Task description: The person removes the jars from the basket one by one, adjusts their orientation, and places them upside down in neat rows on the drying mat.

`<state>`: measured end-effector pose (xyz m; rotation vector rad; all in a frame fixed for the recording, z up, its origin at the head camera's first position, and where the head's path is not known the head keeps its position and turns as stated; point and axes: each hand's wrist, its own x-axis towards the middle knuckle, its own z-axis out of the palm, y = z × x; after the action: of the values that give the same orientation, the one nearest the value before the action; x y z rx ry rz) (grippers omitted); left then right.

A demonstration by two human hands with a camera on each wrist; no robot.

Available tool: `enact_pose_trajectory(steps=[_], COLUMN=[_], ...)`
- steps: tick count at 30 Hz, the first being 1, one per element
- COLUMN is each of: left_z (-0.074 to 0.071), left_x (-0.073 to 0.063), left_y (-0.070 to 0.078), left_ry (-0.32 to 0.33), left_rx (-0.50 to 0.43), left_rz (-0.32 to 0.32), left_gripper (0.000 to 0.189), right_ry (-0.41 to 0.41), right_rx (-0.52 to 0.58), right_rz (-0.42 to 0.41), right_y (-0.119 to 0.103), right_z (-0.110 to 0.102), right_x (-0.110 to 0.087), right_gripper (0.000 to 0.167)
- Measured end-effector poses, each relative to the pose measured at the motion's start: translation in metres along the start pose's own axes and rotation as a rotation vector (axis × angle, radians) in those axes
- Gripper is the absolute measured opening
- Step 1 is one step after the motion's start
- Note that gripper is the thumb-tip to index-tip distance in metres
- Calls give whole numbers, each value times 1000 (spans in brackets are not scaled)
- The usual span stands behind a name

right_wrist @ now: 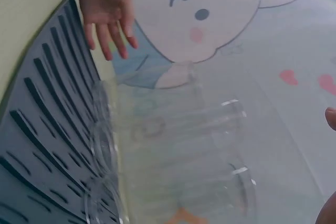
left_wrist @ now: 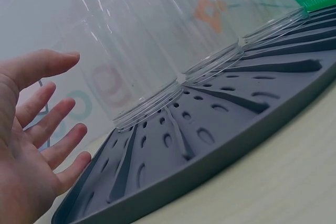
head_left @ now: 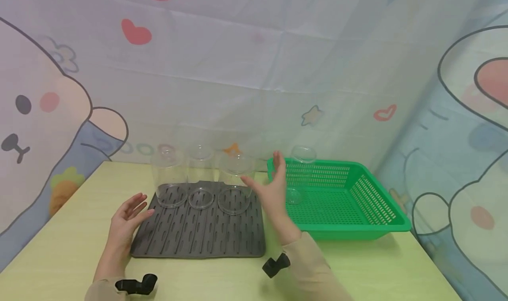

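Three clear jars stand side by side on a dark grey ridged mat: the left jar (head_left: 169,177), the middle jar (head_left: 200,173) and the right jar (head_left: 232,184). Wide rings at their lower ends rest on the mat (head_left: 198,241). My left hand (head_left: 126,221) hovers by the mat's left edge, fingers spread and holding nothing. Beside the right jar is my right hand (head_left: 271,193), its thumb and fingers wide apart with nothing gripped; in the head view its thumb overlaps that jar's side. A fourth clear jar (head_left: 304,166) stands in the green basket (head_left: 357,227).
The basket sits to the right of the mat, near the back of the pale yellow table (head_left: 190,276). A printed curtain (head_left: 238,80) hangs close behind the table.
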<state>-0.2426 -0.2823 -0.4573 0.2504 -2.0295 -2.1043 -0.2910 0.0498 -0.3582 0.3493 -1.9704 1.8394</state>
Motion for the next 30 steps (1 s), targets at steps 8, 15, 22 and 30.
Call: enact_pose_trajectory(steps=[8,15,22,30], left_z=[1,2,2,3], left_x=[2,2,1,0], left_y=[1,-2,-4,-3], left_ry=[-4,7,7,12], left_rx=[-8,2,2,-1], left_rz=[2,-14,-15,-9], left_gripper=[70,74,75,75], right_ry=[106,121,20,-197], right_rx=[-34,-126,-206,-287], right_rz=[56,139,345,553], right_y=[-12,-18,-12,13], right_z=[-47,-79,-108,-134], right_x=[20,40,63,87], right_gripper=[101,101,106,102])
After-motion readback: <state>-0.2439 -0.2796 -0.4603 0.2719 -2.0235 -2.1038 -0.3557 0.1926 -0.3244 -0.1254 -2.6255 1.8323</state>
